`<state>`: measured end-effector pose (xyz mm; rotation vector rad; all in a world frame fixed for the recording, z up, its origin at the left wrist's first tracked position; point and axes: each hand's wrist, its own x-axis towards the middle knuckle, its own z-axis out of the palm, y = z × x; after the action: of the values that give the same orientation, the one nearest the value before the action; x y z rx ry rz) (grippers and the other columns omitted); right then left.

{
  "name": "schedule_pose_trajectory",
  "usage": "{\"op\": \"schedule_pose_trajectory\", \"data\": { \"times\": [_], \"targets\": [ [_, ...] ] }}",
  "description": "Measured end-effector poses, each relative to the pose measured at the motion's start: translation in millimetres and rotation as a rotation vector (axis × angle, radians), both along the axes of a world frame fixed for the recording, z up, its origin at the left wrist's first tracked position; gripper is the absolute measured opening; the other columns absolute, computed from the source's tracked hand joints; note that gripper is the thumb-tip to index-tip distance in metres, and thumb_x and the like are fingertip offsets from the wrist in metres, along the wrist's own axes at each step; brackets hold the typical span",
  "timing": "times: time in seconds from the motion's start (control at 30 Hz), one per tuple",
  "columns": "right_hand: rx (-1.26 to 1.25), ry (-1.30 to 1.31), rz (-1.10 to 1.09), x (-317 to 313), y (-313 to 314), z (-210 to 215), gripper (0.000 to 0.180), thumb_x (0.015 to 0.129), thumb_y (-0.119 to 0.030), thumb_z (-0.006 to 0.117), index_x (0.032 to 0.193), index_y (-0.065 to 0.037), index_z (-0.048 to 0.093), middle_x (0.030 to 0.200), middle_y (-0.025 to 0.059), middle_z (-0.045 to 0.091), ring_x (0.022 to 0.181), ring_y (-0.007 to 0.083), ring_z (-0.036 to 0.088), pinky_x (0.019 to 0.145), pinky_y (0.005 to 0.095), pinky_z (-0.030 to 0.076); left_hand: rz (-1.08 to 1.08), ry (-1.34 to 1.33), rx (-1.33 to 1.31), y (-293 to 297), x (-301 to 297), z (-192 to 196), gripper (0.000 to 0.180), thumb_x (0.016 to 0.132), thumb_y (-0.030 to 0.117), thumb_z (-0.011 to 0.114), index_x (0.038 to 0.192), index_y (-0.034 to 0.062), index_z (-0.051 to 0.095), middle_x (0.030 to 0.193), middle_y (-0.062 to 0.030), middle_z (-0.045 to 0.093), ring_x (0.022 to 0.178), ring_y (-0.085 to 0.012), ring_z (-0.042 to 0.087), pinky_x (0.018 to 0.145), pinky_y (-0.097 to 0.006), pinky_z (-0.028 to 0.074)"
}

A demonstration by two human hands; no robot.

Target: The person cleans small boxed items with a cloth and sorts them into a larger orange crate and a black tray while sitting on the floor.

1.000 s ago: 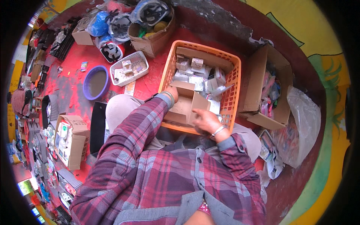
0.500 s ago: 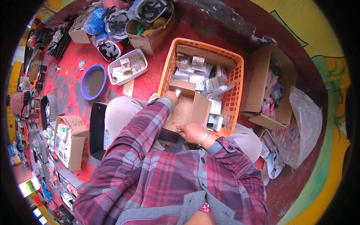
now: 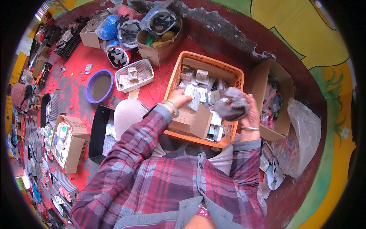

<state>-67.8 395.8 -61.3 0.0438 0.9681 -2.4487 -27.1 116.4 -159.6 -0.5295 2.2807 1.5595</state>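
Observation:
An orange plastic basket point(image 3: 175, 75) full of small white and brown cartons sits on the red floor in front of me. My left hand point(image 3: 179, 98) reaches into it and grips a small white packet point(image 3: 195, 97) above an open brown cardboard box point(image 3: 192, 121). My right hand point(image 3: 248, 110) is raised at the basket's right rim and holds a crumpled grey plastic bag point(image 3: 230, 105). Both sleeves are plaid.
An open cardboard box point(image 3: 267, 82) of colourful items stands right of the basket, a clear plastic bag point(image 3: 305, 133) beside it. To the left lie a white perforated basket point(image 3: 135, 74), a purple bowl point(image 3: 89, 89), a black tray point(image 3: 97, 133) and another carton point(image 3: 74, 147).
My right hand has risen from the brown box at the basket's front to its right rim, now holding the grey bag. My left hand stays in the basket.

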Motion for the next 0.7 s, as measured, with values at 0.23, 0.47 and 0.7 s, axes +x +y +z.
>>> {"op": "schedule_pose_trajectory", "data": {
  "times": [0.23,0.47,0.7],
  "targets": [
    [-0.04,0.102,-0.053,37.0,-22.0,18.8,0.038,0.087,-0.011,0.046,0.122,0.002,0.041,0.117,0.0138,0.052,0.106,0.0248,0.052,0.093,0.0381,0.041,0.174,0.02,1.511,15.4,83.3,94.1,0.058,0.071,0.009,0.052,0.124,-0.0023,0.034,0.121,-0.0162,0.047,0.115,-0.0334,0.044,0.099,-0.053,0.03],
    [0.72,0.985,-0.045,94.0,-91.5,57.9,0.034,0.085,-0.012,0.051,0.118,-0.007,0.049,0.115,0.0096,0.053,0.107,0.0237,0.051,0.085,0.0352,0.041,0.098,0.035,1.673,27.9,111.1,112.7,0.051,0.082,0.028,0.045,0.127,0.006,0.037,0.124,-0.0123,0.047,0.114,-0.0303,0.045,0.098,-0.053,0.029],
    [1.344,1.633,0.274,134.8,-113.8,38.7,0.045,0.081,-0.018,0.051,0.126,-0.013,0.043,0.129,0.012,0.042,0.123,0.0327,0.034,0.086,0.0467,0.032,0.312,0.077,1.77,28.0,129.7,82.5,0.042,0.093,0.034,0.027,0.121,0.0085,0.045,0.122,-0.0125,0.048,0.111,-0.0298,0.047,0.098,-0.048,0.032]
  ]
}}
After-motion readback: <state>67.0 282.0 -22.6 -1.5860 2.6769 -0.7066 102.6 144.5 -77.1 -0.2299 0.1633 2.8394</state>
